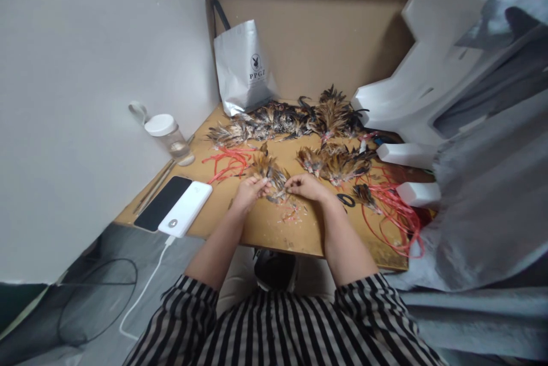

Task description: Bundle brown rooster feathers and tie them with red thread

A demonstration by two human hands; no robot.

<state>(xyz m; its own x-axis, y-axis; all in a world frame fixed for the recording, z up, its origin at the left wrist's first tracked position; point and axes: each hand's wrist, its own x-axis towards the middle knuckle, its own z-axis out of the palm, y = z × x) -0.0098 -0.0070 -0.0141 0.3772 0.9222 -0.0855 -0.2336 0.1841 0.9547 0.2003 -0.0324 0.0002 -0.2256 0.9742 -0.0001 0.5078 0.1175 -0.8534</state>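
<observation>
My left hand [252,191] is closed in a pinch at the near edge of a small bunch of brown and grey feathers [269,167], its fingertips on the quill ends. From the other side my right hand [309,186] pinches at the bunch's right edge, thumb and forefinger together; what lies between them is too small to make out. Bits of fluff and red scraps [291,213] are scattered on the wood below both hands. Just beyond my right hand lies a larger pile of brown feathers [336,163].
Dark feathers [282,119] line the back, before a silver bag [242,66]. Red ribbon strands lie left [229,163] and right [396,212], near black scissor handles [346,200]. A phone [162,206], white power bank [186,206] and cup [169,137] occupy the left; white foam [449,52] borders the right.
</observation>
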